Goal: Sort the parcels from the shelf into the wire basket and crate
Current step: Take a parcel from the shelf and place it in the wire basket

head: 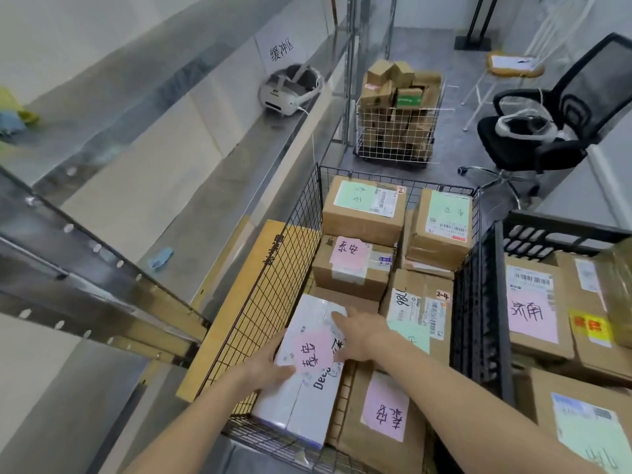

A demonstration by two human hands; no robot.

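White parcel (307, 367), pink slip on top: lying in the near left corner of the black wire basket (273, 285), near end propped on the basket's front rim. Left hand (270, 366) at the parcel's left edge, thumb over the top face, remaining fingers hidden beneath; curled round the edge. Right hand (359, 333) laid flat on the parcel's top, fingers straight and spread, pressing rather than gripping.

Same basket, further contents: brown box with green slip (364, 210) at the far left; brown box with pink slip (352, 268) just before it; tall brown box with green slip (441, 227) at the far right; brown box marked 98L (419, 309) beside the right forearm; brown box with pink slip (379, 415) at the near edge, touching the white parcel.

Black plastic crate (485, 302), touching the basket's right side: several brown boxes inside, one with a pink slip (533, 309).

Metal shelf (136, 186) to the left: white headset (290, 90) and a blue scrap (159, 258) on it.

Farther back: white wire cart (393, 138) heaped with small boxes; black office chair (554, 124).
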